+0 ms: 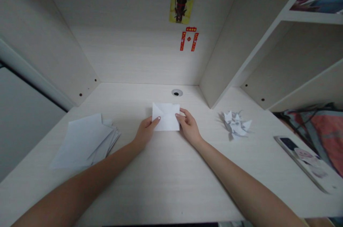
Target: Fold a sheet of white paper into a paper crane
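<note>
Between my two hands is a small white sheet of paper [166, 119], roughly rectangular, with a diagonal crease near its upper left corner. My left hand [146, 129] grips its left edge, thumb on the front face and fingers behind. On the opposite edge my right hand [189, 127] pinches the paper the same way, with the index finger showing near the upper right corner. The paper is held over the middle of the desk, its face turned toward me. What lies behind it is hidden.
A stack of white paper sheets [83, 141] lies at the left. Several folded white paper pieces [237, 123] are clustered on the right. Beyond them rests a phone in a decorated case [302, 162], beside a red and grey cloth item [325, 130]. A cable hole [177, 92] sits near the back panel.
</note>
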The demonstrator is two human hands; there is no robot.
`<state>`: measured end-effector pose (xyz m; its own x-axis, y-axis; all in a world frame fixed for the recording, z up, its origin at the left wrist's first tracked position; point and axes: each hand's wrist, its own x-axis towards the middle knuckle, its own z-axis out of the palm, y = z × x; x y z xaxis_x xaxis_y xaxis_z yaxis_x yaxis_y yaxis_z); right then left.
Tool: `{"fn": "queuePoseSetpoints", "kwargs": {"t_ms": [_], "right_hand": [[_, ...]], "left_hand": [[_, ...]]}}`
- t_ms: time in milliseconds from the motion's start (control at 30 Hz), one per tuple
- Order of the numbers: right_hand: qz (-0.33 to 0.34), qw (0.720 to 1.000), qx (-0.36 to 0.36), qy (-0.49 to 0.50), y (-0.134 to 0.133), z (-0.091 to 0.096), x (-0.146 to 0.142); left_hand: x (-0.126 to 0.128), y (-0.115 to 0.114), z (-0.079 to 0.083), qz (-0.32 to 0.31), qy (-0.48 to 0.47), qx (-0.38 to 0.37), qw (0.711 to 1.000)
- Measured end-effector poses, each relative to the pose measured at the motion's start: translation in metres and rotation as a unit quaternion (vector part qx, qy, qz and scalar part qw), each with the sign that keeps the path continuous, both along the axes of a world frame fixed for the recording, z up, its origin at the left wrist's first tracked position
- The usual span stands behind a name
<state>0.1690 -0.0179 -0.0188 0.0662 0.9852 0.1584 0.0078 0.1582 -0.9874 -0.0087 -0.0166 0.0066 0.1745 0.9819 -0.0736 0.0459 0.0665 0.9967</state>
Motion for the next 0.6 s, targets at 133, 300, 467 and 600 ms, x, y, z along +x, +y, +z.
{"fn": "queuePoseSetpoints", "kwargs": {"t_ms": [133,300,467,600], "right_hand": [[-0.035,0.995,0.088,-0.021,-0.004,0.007,0.002],[-0.002,0.984,0.149,-0.100,-0.007,0.012,0.005],[0.035,0.969,0.196,-0.146,-0.005,0.010,0.005],[0.038,0.968,0.184,-0.164,-0.003,0.010,0.006]], "left_hand": [[0.000,0.001,0.000,0.039,-0.046,-0.022,0.998],[0.000,0.004,-0.001,0.050,-0.103,-0.017,0.993],[-0.001,0.006,-0.004,0.053,-0.124,-0.041,0.990],[-0.001,0.005,-0.003,0.035,-0.115,-0.053,0.991]]}}
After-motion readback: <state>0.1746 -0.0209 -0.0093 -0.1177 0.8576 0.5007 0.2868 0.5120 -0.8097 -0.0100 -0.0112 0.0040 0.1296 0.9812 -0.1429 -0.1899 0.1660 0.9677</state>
